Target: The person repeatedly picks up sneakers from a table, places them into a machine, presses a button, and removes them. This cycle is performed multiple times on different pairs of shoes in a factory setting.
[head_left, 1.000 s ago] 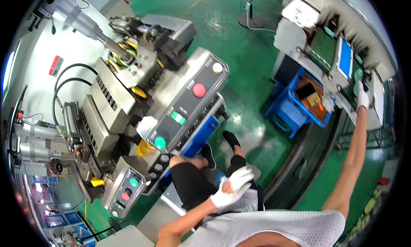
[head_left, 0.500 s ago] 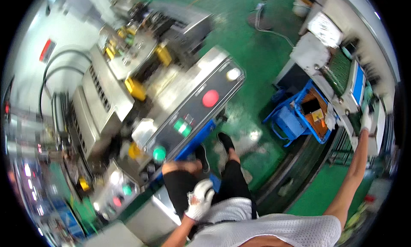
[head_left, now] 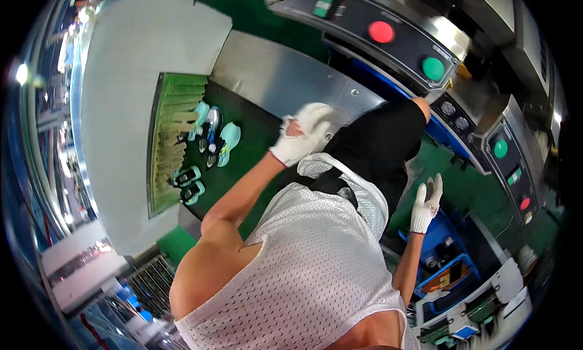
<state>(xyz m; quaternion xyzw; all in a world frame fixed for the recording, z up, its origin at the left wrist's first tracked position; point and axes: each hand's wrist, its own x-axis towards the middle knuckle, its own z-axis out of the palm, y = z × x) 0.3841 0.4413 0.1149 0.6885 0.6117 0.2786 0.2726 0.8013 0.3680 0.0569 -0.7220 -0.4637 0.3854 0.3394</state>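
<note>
Shoe parts [head_left: 229, 137], teal and black, sit on the dark green belt [head_left: 252, 118] by the bristle curtain [head_left: 176, 116], and with left hand [head_left: 305, 133] and right hand [head_left: 427, 205] both loosely open, seemingly empty, none's being handled, though I can't tell what's finished or left.

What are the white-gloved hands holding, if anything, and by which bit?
Nothing that I can see: the left hand is a bit blurry but looks empty, and the right hand is open and empty.
</note>
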